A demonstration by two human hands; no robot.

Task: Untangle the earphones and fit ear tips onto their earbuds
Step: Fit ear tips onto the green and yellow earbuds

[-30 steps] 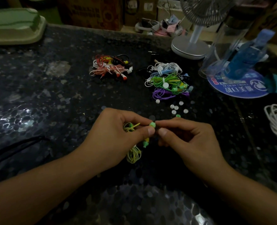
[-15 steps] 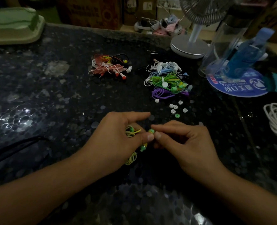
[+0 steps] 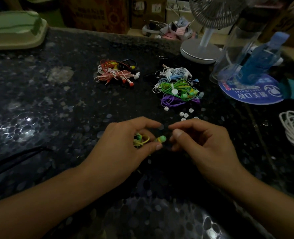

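So the person had both hands low over the dark speckled stone-look tabletop, working on one set of yellow-green earphones with a thin coiled cord. The left hand was curled around that little bundle, thumb and fingers pinching the yellow earbud with the soft green ear tip so the tip stuck out toward the other hand. The right hand sat just beside it, fingers loosely bent with thumb and forefinger near each other, and honestly I couldn't tell if it was pinching anything. Looked to me like the tip was already seated, or close to it. Those silicone tips are tiny, squishy and a bit slippery I'd guess, so you'd want to hold the hard bud body and roll the tip on by its rim, not squeeze the dome. The cord weighs nothing and kinks easily, so pull loops gently, no yanking. Further back there was a tangle of green, purple, blue and white earphones, a second pile of red, pink and yellow ones, and a scatter of loose white ear tips just past the right hand's fingers. A small desk fan on a round white base stood behind all that
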